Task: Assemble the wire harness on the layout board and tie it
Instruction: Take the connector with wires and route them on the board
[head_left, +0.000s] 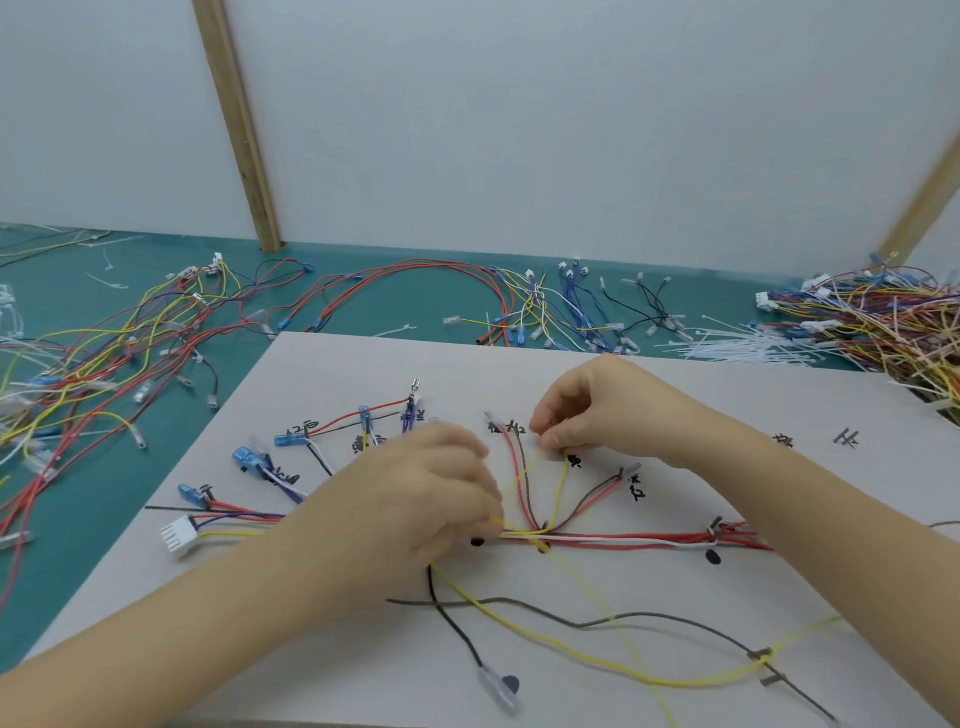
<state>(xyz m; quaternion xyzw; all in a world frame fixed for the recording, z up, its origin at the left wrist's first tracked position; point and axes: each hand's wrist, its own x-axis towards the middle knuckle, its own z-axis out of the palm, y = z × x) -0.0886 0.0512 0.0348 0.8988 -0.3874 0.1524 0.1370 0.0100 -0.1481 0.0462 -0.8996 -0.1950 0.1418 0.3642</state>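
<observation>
The grey layout board (597, 379) carries handwritten marks and a partly laid wire harness (623, 543) of red, white, black and yellow wires along its middle. My left hand (441, 488) curls over the bundle near the centre and pinches a yellow wire (558, 488). My right hand (587, 410) pinches the upper end of that yellow wire near the black marks. A white multi-pin connector (179, 535) and blue terminals (247, 460) sit at the harness's left end. A long yellow wire (571, 654) and a black wire (649, 618) loop loosely across the board's near side.
The green mat (78, 545) around the board holds loose wire sets at left (104, 353) and behind (441, 291). A heap of coloured wires (893, 317) and white cable ties (748, 345) lies at the back right. A white wall with wooden posts (239, 124) stands behind.
</observation>
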